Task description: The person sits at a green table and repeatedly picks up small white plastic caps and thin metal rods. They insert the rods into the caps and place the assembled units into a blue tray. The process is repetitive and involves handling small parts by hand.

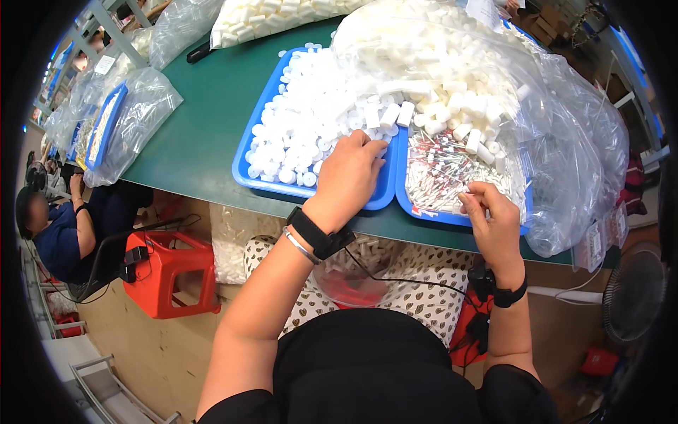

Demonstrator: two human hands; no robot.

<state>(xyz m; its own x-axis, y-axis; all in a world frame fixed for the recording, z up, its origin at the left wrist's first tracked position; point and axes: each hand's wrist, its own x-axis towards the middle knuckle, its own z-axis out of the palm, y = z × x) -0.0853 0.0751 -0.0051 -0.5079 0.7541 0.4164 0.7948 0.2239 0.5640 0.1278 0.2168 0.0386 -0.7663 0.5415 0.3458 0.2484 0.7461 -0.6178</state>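
My left hand (351,168) is over the right side of a blue tray (385,192) heaped with small round white plastic pieces (291,138). Its fingers are curled downward and close together; whatever they grip is hidden. Beside it stands a second blue tray (452,220), filled with thin white-tipped pieces (441,169), some with red shafts. Over that tray's front edge, my right hand (492,218) has thumb and index finger pinched together. Anything between those fingertips is too small to name. White cylinders (462,106) lie piled at the back of the second tray.
A large clear bag (417,42) of white cylinders slumps over both trays' back. Another full bag (265,21) lies at the table's far side. Red stool (169,275) and a seated person (70,226) are left; a fan (634,293) stands right. A patterned cushion (424,283) is below.
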